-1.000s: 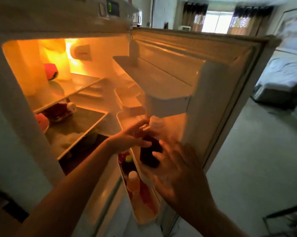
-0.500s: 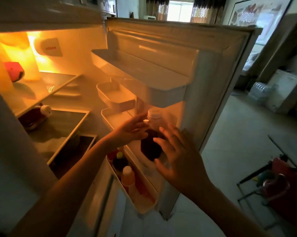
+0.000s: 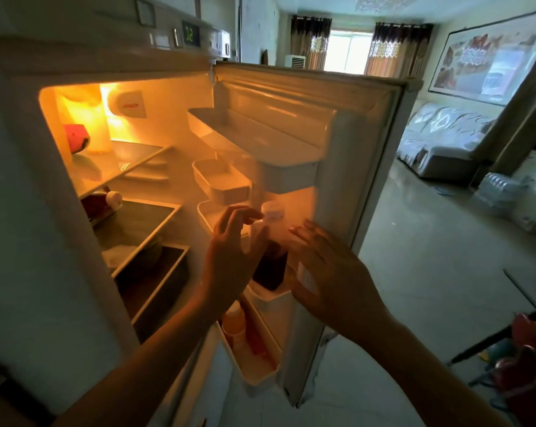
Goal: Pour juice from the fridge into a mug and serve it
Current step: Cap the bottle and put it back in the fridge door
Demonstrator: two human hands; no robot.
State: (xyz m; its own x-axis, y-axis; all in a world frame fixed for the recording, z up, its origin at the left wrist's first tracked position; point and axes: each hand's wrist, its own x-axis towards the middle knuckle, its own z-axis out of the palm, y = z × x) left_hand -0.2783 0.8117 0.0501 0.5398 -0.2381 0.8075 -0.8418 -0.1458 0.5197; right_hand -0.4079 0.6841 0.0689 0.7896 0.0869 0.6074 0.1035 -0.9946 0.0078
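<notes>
The fridge stands open, its door swung to the right. A clear juice bottle with a white cap and dark red juice in its lower half stands in a middle door shelf. My left hand is at the bottle's left side, fingers spread, fingertips close to the cap. My right hand is at its right side, palm toward the bottle, fingers apart. Neither hand closes around the bottle. No mug is in view.
An orange bottle stands in the lowest door shelf. Inside the fridge are glass shelves, a red item on the top shelf and a red bottle lying on its side. A sofa is beyond the door.
Both hands have stayed on either side of the juice bottle; my left fingers rose toward its cap. The camera has tilted up, so more of the room and fridge top shows.
</notes>
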